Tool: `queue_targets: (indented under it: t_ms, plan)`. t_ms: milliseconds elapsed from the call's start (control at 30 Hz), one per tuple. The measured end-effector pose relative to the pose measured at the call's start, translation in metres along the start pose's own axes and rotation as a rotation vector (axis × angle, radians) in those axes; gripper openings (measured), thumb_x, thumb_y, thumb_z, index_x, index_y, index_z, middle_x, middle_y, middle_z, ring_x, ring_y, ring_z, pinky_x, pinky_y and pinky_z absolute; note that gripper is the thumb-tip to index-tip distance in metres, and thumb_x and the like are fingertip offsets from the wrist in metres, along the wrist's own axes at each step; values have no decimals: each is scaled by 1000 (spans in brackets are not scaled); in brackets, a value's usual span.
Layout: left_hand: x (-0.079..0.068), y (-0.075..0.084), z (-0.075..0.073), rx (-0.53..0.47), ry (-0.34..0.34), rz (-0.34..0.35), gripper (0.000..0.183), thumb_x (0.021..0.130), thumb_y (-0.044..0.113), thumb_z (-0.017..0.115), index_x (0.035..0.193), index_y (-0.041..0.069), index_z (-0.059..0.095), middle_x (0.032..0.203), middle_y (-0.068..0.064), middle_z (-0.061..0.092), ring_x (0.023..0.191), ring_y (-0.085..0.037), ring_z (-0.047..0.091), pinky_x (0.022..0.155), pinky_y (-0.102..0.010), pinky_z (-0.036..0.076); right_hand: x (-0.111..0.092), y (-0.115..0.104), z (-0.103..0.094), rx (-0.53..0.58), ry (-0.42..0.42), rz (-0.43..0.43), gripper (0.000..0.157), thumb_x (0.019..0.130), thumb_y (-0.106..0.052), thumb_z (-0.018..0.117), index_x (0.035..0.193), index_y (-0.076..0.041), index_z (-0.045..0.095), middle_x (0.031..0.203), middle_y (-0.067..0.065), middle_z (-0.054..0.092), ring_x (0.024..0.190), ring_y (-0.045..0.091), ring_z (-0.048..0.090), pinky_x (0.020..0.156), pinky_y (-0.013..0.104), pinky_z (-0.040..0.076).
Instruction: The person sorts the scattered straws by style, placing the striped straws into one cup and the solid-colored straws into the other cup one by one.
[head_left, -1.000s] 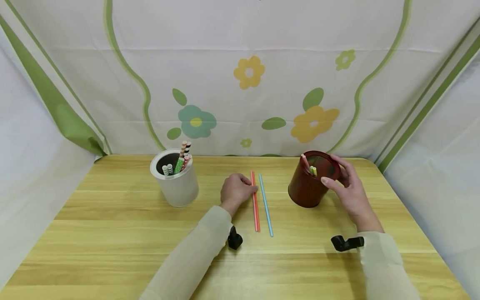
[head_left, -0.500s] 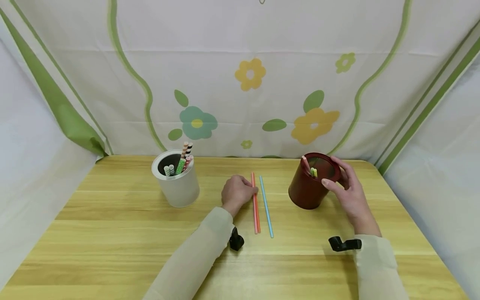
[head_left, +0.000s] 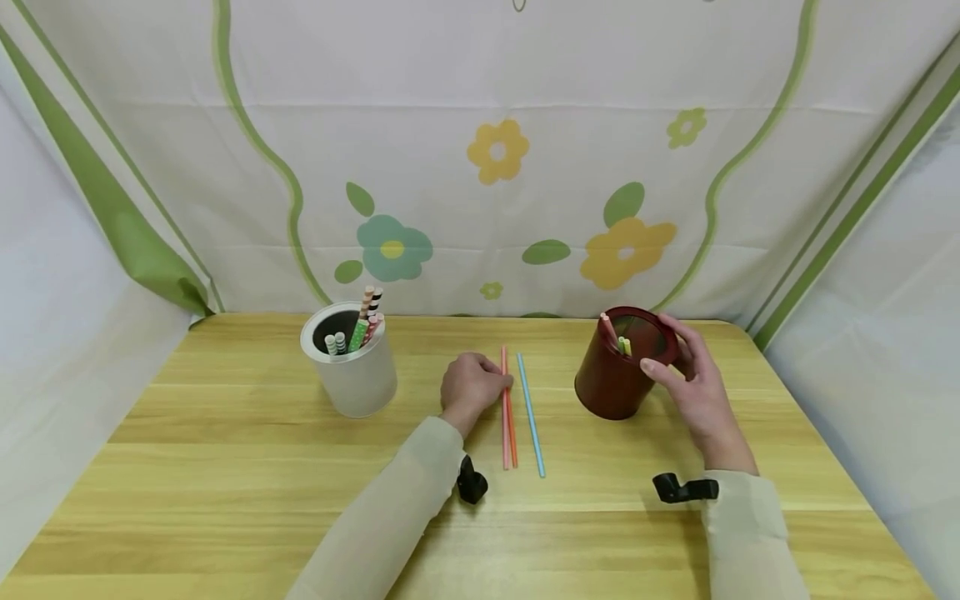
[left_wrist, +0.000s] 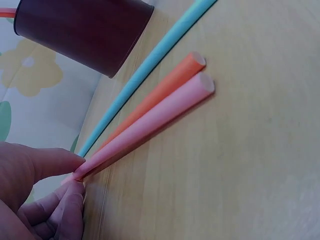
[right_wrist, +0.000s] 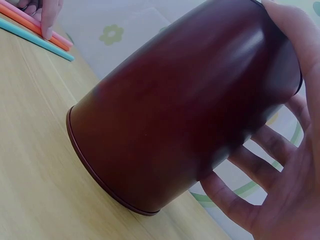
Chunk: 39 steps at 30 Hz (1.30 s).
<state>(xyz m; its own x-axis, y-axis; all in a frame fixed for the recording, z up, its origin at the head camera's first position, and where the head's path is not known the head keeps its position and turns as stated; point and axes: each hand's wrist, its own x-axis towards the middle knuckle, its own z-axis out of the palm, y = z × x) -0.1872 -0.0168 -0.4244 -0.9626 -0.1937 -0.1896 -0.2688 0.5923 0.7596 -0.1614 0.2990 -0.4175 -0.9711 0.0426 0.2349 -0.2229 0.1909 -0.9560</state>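
Note:
My left hand [head_left: 474, 385] pinches a pink paper straw [left_wrist: 150, 120] between thumb and fingers near its far end. An orange straw [left_wrist: 172, 80] lies right beside it, and the two spread slightly apart toward their near ends. A light blue straw [head_left: 531, 417] rests on the table just to their right. My right hand [head_left: 701, 400] holds the dark red cup [head_left: 611, 383] around its right side, thumb at the rim and fingers behind the wall. Inside that cup stand pink straws [head_left: 608, 327], with a green and a yellow straw [head_left: 627, 347] lower down.
A white cup [head_left: 358, 387] stands at the back left, with several patterned straws [head_left: 358, 335] leaning in it. The wooden table [head_left: 225, 492] meets a floral curtain [head_left: 450, 75] along its back edge. A small black camera [head_left: 470, 482] sits at the left wrist.
The near end of the pink straw has swung a little left, and a narrow gap shows between it and the orange straw. The right hand stays on the dark red cup.

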Motion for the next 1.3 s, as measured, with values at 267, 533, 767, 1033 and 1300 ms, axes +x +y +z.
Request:
queue_targets:
  t_ms: [267, 533, 767, 1033, 1300]
  plan:
    - [1, 0, 0, -22, -6, -14, 17, 88, 25, 89, 80, 15, 79, 82, 0, 76, 72, -18, 65, 62, -29, 46, -1, -1, 1, -16, 3, 9, 69, 103, -11, 72, 164, -28, 45, 137, -19, 62, 122, 7, 55, 94, 11, 46]
    - [0, -4, -4, -180, -46, -19, 12, 88, 21, 87, 85, 12, 80, 85, -2, 75, 74, -18, 62, 63, -28, 48, 0, -1, 2, -33, 1, 7, 69, 103, -12, 73, 164, -29, 45, 136, -20, 62, 122, 7, 55, 94, 11, 47]
    - [4, -7, -19, -454, -167, -63, 8, 93, 11, 83, 95, 3, 82, 81, -9, 77, 65, -13, 64, 59, -23, 55, 0, 0, 1, -33, 4, 9, 70, 103, -12, 73, 164, -27, 45, 137, -20, 62, 122, 6, 56, 94, 12, 46]
    - [-2, 11, -49, -625, -272, -73, 18, 98, 7, 78, 115, 0, 76, 110, -21, 80, 83, -21, 79, 87, -38, 66, 1, 0, 3, -30, 5, 7, 70, 103, -12, 73, 164, -28, 45, 138, -20, 62, 124, 7, 55, 93, 12, 47]
    - [-18, 44, -76, -718, -319, 30, 31, 99, 1, 75, 130, -3, 71, 111, -20, 77, 79, -15, 78, 84, -30, 66, -1, 0, 2, -38, 15, 17, 70, 103, -12, 74, 164, -29, 45, 136, -21, 62, 122, 6, 55, 93, 12, 46]
